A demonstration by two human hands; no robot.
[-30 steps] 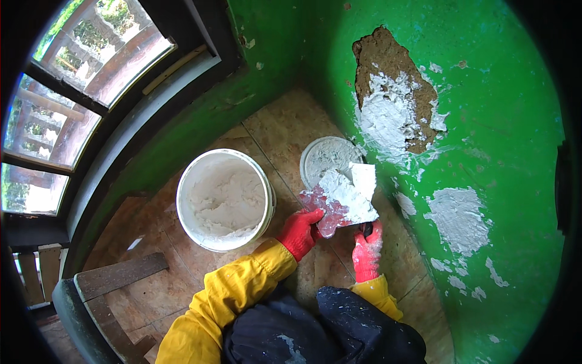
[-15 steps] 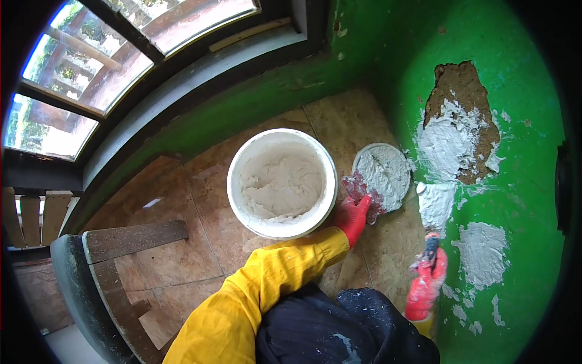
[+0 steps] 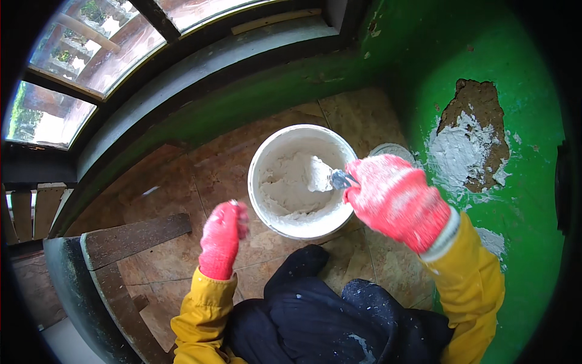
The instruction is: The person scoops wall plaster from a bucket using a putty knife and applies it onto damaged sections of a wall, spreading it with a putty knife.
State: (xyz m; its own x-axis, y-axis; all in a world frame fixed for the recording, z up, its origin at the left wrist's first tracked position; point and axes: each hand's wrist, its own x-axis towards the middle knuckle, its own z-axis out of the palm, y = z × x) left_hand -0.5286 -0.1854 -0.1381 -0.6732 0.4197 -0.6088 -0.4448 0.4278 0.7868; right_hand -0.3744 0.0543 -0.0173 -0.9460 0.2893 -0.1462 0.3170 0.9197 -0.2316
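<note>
In my red-gloved right hand (image 3: 397,200) is a putty knife (image 3: 327,178), its handle wrapped by my fingers. White filler covers the blade, which reaches into the white bucket (image 3: 276,224) over the pale filler paste (image 3: 285,182). To the bucket's left, my left hand (image 3: 222,239) hovers with curled fingers and nothing visible in them. Partly hidden behind my right hand lies a round lid (image 3: 388,148) bearing filler. On the green wall (image 3: 527,182) at right, a bare brown hole (image 3: 479,100) is partly coated with white filler (image 3: 454,148).
A chair-like piece with a dark wooden frame (image 3: 136,239) stands at the left, near the tiled floor (image 3: 157,206). Beyond it is a paned window (image 3: 97,54) with a grey sill (image 3: 200,73). A lower filler patch (image 3: 490,242) is partly covered by my right sleeve.
My right hand has brought the putty knife from the wall to the bucket. My left hand has left the lid and moved left, past the bucket. The view has shifted slightly.
</note>
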